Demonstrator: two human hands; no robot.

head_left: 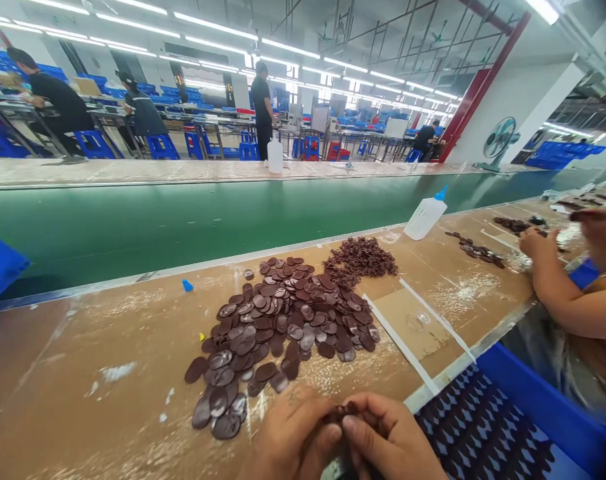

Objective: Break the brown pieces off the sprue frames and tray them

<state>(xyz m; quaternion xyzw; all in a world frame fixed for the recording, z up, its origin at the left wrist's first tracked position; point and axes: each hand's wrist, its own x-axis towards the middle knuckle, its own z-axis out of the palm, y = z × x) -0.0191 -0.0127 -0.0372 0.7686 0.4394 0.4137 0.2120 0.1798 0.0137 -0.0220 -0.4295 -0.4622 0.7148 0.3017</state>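
My left hand [290,430] and my right hand [390,433] meet at the table's near edge, fingers closed together. Pinched between them is a small dark brown piece [343,412], mostly hidden by the fingers, so its exact kind does not show. Just beyond lies a wide heap of flat, dark brown oval pieces [293,320], some glossy. A smaller heap of tiny brown bits [365,259] adjoins it at the back right. To the right of my hands, a blue crate [547,393] contains rows of dark brown pieces [477,427].
A white squeeze bottle [425,219] with a blue tip stands behind the heaps; another white bottle [275,157] stands beyond the green belt [133,220]. A small blue cap [187,285] lies at left. A co-worker's arms [557,267] are at right. White strips [403,343] cross the table.
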